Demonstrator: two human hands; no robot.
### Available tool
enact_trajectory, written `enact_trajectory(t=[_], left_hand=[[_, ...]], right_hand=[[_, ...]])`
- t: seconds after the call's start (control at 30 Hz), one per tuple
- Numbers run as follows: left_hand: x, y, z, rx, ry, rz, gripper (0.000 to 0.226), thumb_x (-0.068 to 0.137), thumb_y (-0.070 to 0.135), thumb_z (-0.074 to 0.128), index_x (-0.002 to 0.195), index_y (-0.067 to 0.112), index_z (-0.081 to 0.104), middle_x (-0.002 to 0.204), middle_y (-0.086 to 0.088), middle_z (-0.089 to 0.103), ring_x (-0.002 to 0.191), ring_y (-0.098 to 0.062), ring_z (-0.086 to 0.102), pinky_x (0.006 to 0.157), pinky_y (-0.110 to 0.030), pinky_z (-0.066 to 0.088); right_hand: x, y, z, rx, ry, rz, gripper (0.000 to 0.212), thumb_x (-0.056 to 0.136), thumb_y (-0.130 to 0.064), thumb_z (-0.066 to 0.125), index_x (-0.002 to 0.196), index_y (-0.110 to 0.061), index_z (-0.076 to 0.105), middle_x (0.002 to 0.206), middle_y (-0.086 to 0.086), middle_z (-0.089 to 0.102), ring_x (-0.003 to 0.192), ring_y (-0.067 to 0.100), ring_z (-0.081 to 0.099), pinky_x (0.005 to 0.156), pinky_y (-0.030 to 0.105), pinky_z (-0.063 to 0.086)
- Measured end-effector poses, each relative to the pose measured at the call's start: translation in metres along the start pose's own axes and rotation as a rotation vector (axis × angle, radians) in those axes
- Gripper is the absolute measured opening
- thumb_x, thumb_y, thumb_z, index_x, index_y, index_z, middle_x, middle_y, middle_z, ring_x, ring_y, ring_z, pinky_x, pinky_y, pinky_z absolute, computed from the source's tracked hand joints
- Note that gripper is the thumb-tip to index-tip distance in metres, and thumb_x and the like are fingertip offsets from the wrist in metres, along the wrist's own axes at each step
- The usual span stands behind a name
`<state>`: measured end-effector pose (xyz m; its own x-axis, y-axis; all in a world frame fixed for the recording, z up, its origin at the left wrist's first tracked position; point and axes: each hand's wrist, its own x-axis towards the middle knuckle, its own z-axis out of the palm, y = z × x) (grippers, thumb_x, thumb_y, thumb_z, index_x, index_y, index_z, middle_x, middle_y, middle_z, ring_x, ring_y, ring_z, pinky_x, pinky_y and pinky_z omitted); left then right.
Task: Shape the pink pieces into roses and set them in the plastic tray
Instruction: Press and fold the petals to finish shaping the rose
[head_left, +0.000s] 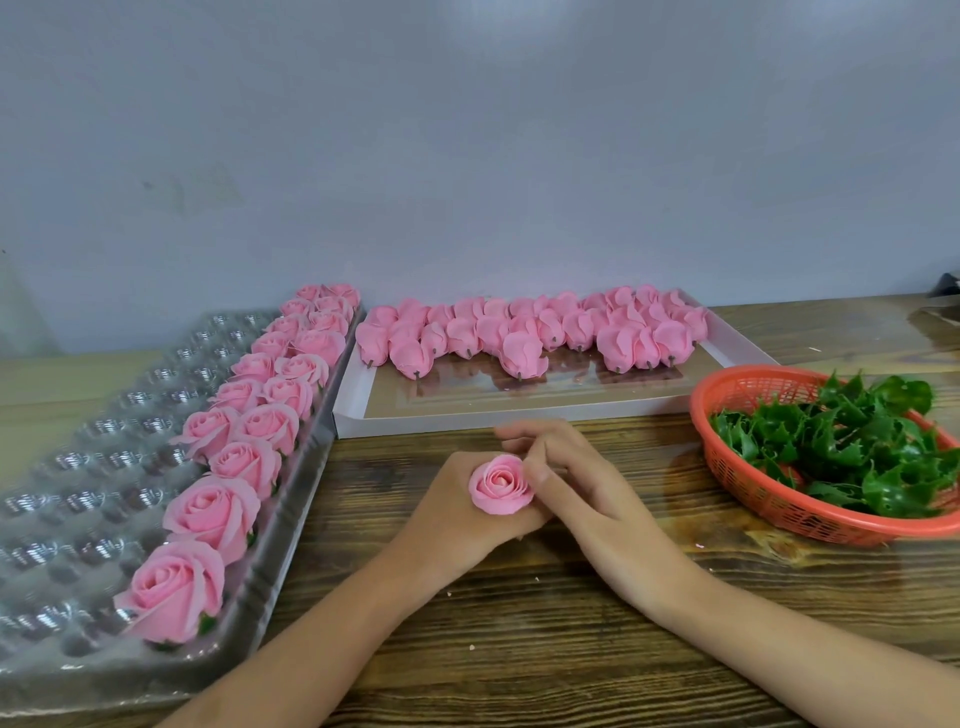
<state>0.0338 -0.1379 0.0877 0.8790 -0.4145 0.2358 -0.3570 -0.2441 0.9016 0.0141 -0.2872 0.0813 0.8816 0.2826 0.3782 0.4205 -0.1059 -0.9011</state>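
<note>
Mid-bench (519, 649), the left hand (462, 506) grips the pink rose (501, 484) from beneath, bloom up. The right hand (574, 475) curls round its right side, thumb on an outer petal. The plastic tray (78, 467) sits at the bench's left edge, finished roses (208, 506) lining its right side.

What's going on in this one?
A person is shaping a pink rose over the wooden table. The left hand holds it from below, and the right hand closes thumb and fingers around its outer petals. The plastic tray already holds two rows of finished roses along its right side. Unshaped pink pieces wait in the white box.
</note>
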Motion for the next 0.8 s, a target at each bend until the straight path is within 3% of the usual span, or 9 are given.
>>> enact_trajectory(t=[0.07, 0.3, 0.53, 0.63, 0.73, 0.8], left_hand=[[-0.0002, 0.0000, -0.0001, 0.011, -0.006, 0.000, 0.012, 0.077, 0.005, 0.075, 0.078, -0.003, 0.065, 0.070, -0.013, 0.066, 0.063, -0.011, 0.059, 0.061, -0.026, 0.047], [-0.0004, -0.0017, 0.0009, 0.018, 0.000, -0.003, 0.013, 0.074, 0.001, 0.074, 0.068, 0.002, 0.062, 0.059, 0.001, 0.059, 0.057, -0.007, 0.053, 0.056, -0.019, 0.042], [0.0000, -0.0007, -0.0008, 0.069, -0.014, -0.030, 0.023, 0.073, 0.001, 0.074, 0.064, 0.020, 0.064, 0.060, 0.006, 0.061, 0.059, -0.007, 0.055, 0.059, -0.020, 0.044], [-0.0014, 0.0012, 0.0010, 0.036, -0.019, -0.016, 0.025, 0.075, 0.003, 0.073, 0.062, 0.022, 0.066, 0.060, 0.005, 0.062, 0.058, -0.006, 0.054, 0.057, -0.018, 0.043], [-0.0016, 0.0025, 0.0022, 0.023, -0.018, -0.028, 0.017, 0.076, 0.008, 0.076, 0.065, 0.005, 0.063, 0.059, -0.007, 0.061, 0.056, -0.010, 0.051, 0.056, -0.023, 0.040], [-0.0021, 0.0026, 0.0016, 0.021, -0.027, -0.037, 0.023, 0.075, 0.004, 0.075, 0.061, 0.017, 0.063, 0.057, 0.003, 0.061, 0.055, -0.006, 0.053, 0.054, -0.017, 0.040]], right_hand=[[-0.0002, -0.0004, 0.0014, -0.046, -0.003, -0.024, 0.024, 0.093, -0.045, 0.050, 0.072, -0.034, 0.055, 0.121, -0.013, 0.058, 0.123, 0.007, 0.053, 0.098, 0.014, 0.038], [0.0003, 0.0028, 0.0016, -0.140, 0.009, -0.042, 0.026, 0.101, -0.028, 0.045, 0.077, -0.033, 0.055, 0.121, -0.011, 0.058, 0.121, 0.006, 0.053, 0.097, 0.014, 0.038], [-0.0016, 0.0067, 0.0001, -0.259, 0.041, -0.002, 0.023, 0.098, -0.025, 0.052, 0.077, -0.015, 0.050, 0.116, -0.012, 0.057, 0.119, -0.001, 0.052, 0.093, 0.020, 0.045], [-0.0014, 0.0081, -0.0014, -0.176, 0.105, 0.007, 0.014, 0.098, -0.018, 0.056, 0.085, -0.019, 0.049, 0.121, -0.012, 0.059, 0.116, 0.002, 0.056, 0.092, 0.022, 0.045], [-0.0012, 0.0035, -0.0035, -0.033, 0.120, -0.116, 0.004, 0.097, -0.018, 0.055, 0.097, -0.021, 0.059, 0.129, -0.011, 0.058, 0.129, 0.013, 0.052, 0.101, 0.024, 0.043], [-0.0019, 0.0001, -0.0034, -0.016, 0.055, -0.150, 0.011, 0.097, -0.021, 0.057, 0.101, -0.021, 0.067, 0.135, -0.011, 0.055, 0.134, 0.015, 0.048, 0.107, 0.026, 0.041]])
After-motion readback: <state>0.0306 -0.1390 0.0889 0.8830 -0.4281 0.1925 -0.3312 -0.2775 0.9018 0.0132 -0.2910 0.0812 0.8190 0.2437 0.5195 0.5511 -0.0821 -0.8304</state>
